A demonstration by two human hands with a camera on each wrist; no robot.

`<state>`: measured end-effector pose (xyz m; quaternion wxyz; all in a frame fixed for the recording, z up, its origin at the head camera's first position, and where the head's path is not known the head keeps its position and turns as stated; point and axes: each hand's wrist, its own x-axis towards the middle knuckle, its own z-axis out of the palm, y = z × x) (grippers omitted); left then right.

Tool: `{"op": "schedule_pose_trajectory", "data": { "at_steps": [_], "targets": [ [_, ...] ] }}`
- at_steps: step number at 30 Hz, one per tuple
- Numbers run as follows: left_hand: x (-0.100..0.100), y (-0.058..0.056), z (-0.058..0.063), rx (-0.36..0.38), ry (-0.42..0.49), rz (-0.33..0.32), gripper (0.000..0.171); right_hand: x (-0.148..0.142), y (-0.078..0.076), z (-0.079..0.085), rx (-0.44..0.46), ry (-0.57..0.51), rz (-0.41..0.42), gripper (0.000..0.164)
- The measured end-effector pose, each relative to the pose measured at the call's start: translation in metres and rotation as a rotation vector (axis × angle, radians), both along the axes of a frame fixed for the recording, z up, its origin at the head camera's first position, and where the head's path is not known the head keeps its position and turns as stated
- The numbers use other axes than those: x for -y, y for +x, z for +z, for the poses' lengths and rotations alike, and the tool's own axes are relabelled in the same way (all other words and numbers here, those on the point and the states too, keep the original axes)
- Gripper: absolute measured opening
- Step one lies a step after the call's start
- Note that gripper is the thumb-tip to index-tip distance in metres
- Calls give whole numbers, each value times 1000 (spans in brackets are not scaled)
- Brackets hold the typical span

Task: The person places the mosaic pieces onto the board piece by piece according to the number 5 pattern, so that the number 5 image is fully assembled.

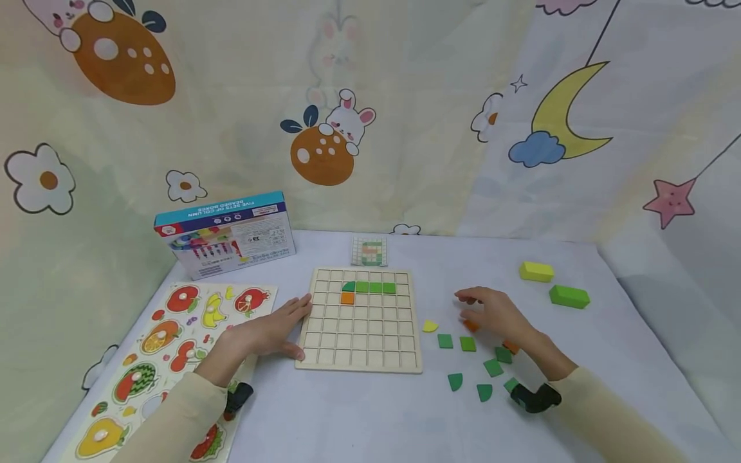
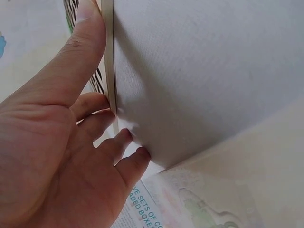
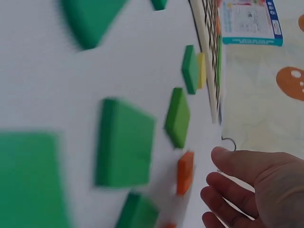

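Observation:
A wooden grid board (image 1: 360,357) lies on the table. In its upper rows sit a dark green quarter-round tile (image 1: 350,287), a row of light green square tiles (image 1: 376,288) and an orange square tile (image 1: 347,298). My left hand (image 1: 267,331) rests against the board's left edge, thumb near the lower corner and fingers further up. To the right, my right hand (image 1: 494,315) hovers over loose tiles, nothing between its fingers. Just below its fingertips lies an orange tile (image 3: 185,173), partly covered by the hand in the head view. Green square tiles (image 1: 445,341) lie around it.
Green quarter-round tiles (image 1: 455,382) and a yellow one (image 1: 430,326) lie nearby. A small pattern card (image 1: 369,252) is behind the board. Yellow (image 1: 536,271) and green (image 1: 570,296) blocks stand back right. At left are a fruit puzzle sheet (image 1: 159,373) and a box (image 1: 231,238).

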<state>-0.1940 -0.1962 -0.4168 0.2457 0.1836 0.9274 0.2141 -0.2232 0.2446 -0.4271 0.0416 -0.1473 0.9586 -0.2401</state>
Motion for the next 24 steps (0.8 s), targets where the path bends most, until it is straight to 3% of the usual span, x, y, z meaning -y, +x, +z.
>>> {"op": "schedule_pose_trajectory", "data": {
  "at_steps": [5,12,18,24],
  "targets": [
    [1,0,0,2,-12,-2,100,-18,14,-6,-24,23,-6,39],
    [2,-1,-1,3,-2,-1,100,-16,24,-16,-106,24,-27,40],
    [2,-2,-4,-3,-9,-9,102,-14,27,-19,-162,55,-37,38],
    [1,-2,-3,-6,-14,-15,103,5,20,-10,-198,44,-31,38]
  ]
}}
